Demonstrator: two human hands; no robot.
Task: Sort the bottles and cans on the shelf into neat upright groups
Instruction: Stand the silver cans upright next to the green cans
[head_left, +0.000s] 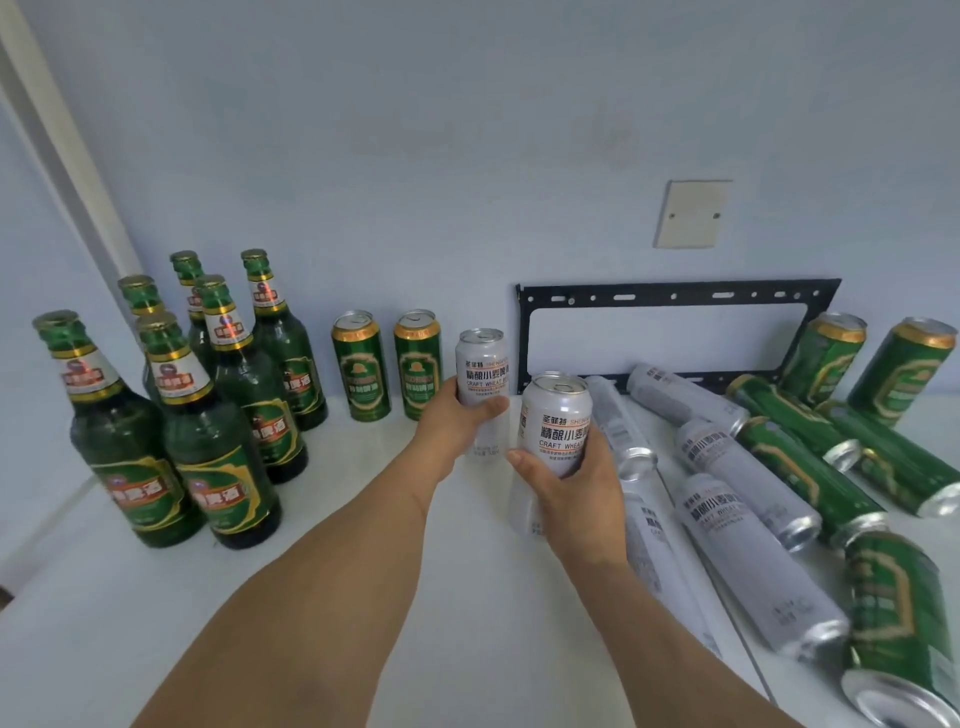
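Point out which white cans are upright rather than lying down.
Only two: the white can gripped by the left hand, beside the upright green cans, and the white can in the right hand. The other white cans lie flat.

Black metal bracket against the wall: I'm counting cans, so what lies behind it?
Through the black metal bracket only bare pale blue wall shows. Its lower right part is covered by lying white cans and green cans, so that stretch cannot be checked.

Nearest green can (898, 634) clipped by the bottom-right frame edge; rear bottle (139, 295) mostly hidden behind the front ones; small print on the white cans (743, 551) unreadable.
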